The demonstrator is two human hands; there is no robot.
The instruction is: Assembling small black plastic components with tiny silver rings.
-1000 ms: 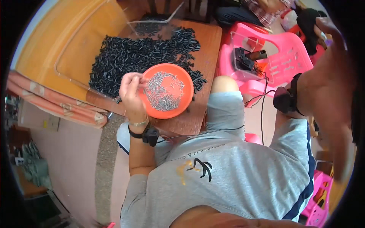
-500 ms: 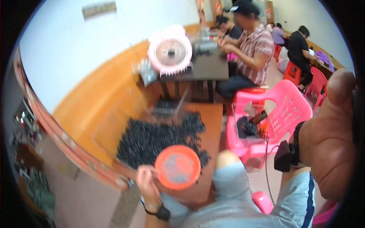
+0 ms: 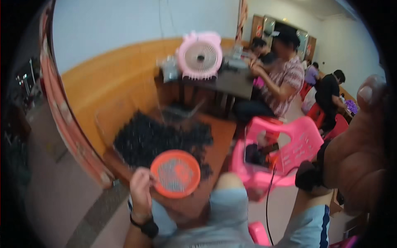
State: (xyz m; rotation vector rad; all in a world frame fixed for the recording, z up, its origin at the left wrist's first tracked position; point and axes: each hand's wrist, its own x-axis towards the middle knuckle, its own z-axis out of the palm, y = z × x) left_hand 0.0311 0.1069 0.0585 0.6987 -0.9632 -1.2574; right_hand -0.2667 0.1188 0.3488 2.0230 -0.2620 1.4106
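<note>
My left hand [image 3: 142, 188], with a black band on its wrist, is closed at the left rim of a round orange-red plastic dish [image 3: 196, 170]. Its fingertips meet the rim, and small greyish pieces lie inside the dish. Behind the dish, a wide heap of small black pieces [image 3: 144, 134] is spread over a brown tabletop [image 3: 223, 136]; single pieces are too blurred to make out. My right hand [image 3: 357, 153] is raised very close at the right edge, its thumb pointing up. Its other fingers are hidden in the dark rim, and a black strap circles that wrist.
A pink chair [image 3: 304, 138] stands right of the table, bearing a clear box with dark things; a black cable [image 3: 271, 206] hangs there. Beyond are a pink fan [image 3: 200, 58] on a dark table [image 3: 233, 80] and a seated person [image 3: 285, 78]. More people sit farther back.
The view has turned, so the table, dish and chair appear farther left and the fan farther right. My left hand stays at the dish rim; my right hand stays raised.
</note>
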